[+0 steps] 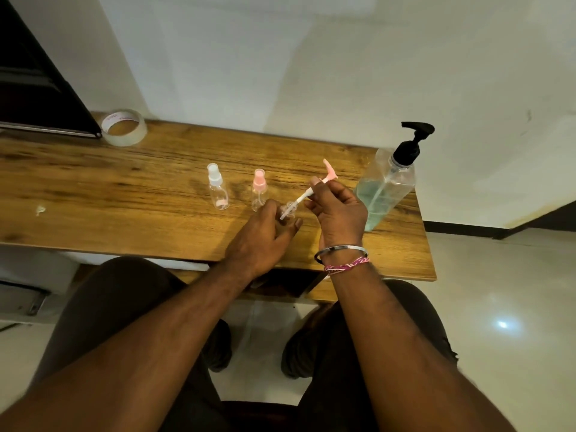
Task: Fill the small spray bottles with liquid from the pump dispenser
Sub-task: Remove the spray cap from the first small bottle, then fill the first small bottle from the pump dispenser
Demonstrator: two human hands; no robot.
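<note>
While your left hand [265, 232] curls round a small clear bottle [288, 210] on the wooden table [124, 194], your right hand [338, 210] pinches a pink-headed pump insert [314, 190], its tube slanting down into the bottle's mouth. Two capped spray bottles stand just left of your hands: a white-capped bottle [217, 190] and a pink-capped bottle [258, 190]. At the far right stands the pump dispenser [389, 185], partly filled with bluish liquid. A tape roll [124, 127] lies far left.
</note>
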